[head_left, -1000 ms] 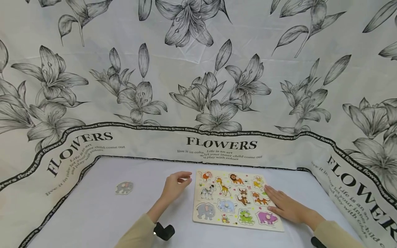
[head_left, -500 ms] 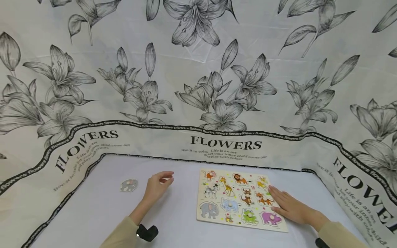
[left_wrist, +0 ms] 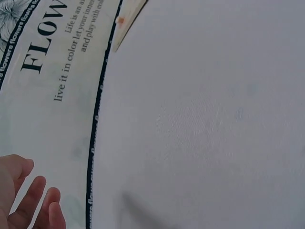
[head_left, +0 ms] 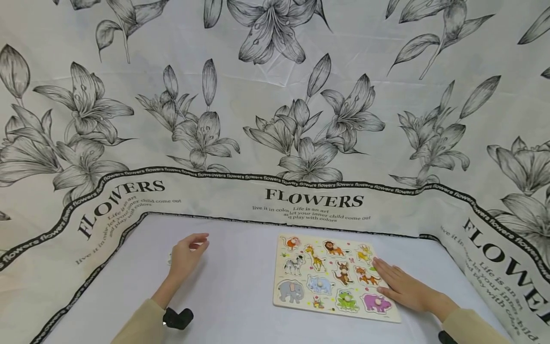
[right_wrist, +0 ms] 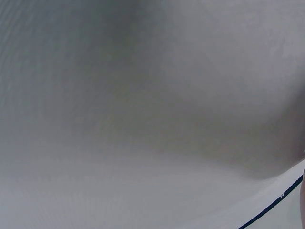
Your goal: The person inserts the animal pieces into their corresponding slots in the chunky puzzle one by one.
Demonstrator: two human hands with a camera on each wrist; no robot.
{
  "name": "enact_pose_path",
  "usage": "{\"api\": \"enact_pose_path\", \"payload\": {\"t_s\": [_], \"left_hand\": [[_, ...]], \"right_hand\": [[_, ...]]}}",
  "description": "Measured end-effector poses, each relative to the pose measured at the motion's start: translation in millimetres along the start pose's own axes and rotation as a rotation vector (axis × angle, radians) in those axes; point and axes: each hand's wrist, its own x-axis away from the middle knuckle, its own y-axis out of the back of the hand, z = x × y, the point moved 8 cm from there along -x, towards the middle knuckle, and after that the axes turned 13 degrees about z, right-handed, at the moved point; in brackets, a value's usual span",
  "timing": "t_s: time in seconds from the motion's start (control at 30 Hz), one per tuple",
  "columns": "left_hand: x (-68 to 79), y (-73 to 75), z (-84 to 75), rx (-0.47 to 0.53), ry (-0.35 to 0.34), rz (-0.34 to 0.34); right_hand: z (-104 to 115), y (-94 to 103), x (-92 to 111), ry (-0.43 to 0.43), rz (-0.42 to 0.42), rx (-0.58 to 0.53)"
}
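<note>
My left hand (head_left: 187, 255) hovers over the left part of the white table, fingers loosely bent and holding nothing. It covers most of a flat grey elephant puzzle piece (head_left: 169, 258), of which only a sliver shows beside the wrist. In the left wrist view, the same hand's bent fingers (left_wrist: 35, 195) show with nothing between them. My right hand (head_left: 401, 284) lies with straight fingers on the right edge of a wooden animal puzzle board (head_left: 296, 306). A large grey elephant (head_left: 290, 291) shows at the board's lower left, near a purple hippo piece (head_left: 377, 303) and a frog piece (head_left: 347, 300).
A white cloth (head_left: 240, 267) covers the table. A flower-printed curtain (head_left: 223, 196) with black trim encloses its back and sides. The right wrist view is mostly blurred pale cloth (right_wrist: 143, 200). A corner of the board (left_wrist: 127, 21) shows at the top of the left wrist view.
My left hand has moved left, away from the board, and now overlaps the elephant piece lying on the table. My right hand stays on the board's edge. The head view has shifted slightly.
</note>
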Motion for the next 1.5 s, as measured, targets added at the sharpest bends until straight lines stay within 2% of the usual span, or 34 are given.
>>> {"api": "enact_pose_path", "payload": {"t_s": [0.3, 0.53, 0.9, 1.17, 1.33, 1.5], "left_hand": [[0.2, 20.9, 35.4, -0.065, 0.071, -0.068], [-1.9, 28.3, 49.2, -0.078, 0.066, -0.087], [1.2, 29.0, 78.0, -0.111, 0.191, 0.024], [-4.0, 30.9, 87.4, -0.115, 0.200, 0.088], [-6.2, 32.5, 93.3, -0.107, 0.236, 0.142], [-7.1, 34.7, 97.1, -0.100, 0.251, 0.133]], "right_hand": [[-2.9, -1.5, -0.9, -0.027, 0.056, -0.031], [-2.4, 0.6, 2.6, -0.026, 0.049, -0.033], [-0.9, 1.0, 2.6, -0.020, 0.030, -0.023], [-1.0, 2.6, 2.8, -0.028, 0.051, -0.050], [-2.1, 0.5, 2.4, -0.037, 0.066, -0.055], [-1.0, -0.4, 0.8, -0.017, 0.045, -0.047]]}}
